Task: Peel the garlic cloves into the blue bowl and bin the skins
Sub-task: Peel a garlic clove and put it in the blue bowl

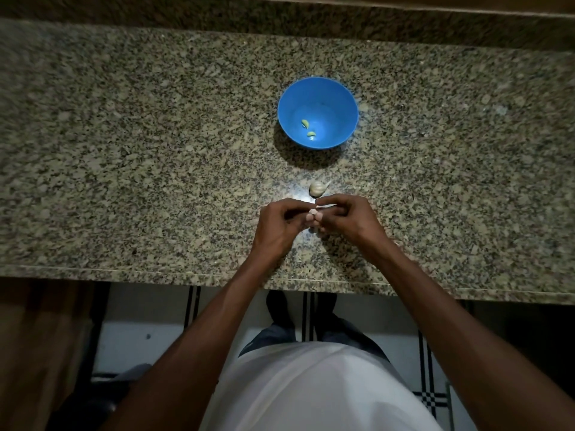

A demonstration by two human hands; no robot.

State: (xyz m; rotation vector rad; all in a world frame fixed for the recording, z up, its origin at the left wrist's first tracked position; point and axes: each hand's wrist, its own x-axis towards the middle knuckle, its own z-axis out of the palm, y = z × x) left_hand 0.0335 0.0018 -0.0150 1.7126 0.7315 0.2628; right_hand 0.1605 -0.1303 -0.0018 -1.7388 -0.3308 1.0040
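A blue bowl (317, 88) stands on the granite counter with two peeled cloves (308, 129) lying in its bottom. In front of it sits a garlic bulb (317, 188), pale and partly broken. Just nearer than the bulb, my left hand (278, 223) and my right hand (345, 217) meet fingertip to fingertip. Together they pinch a small garlic clove (312, 212), mostly hidden by the fingers. A pale scrap of skin (312, 230) lies on the counter under the hands.
The speckled granite counter (124, 150) runs the full width, with a raised back ledge at the top. Its front edge (155, 272) runs just behind my forearms. Below it are a tiled floor and my white shirt. No bin is in view.
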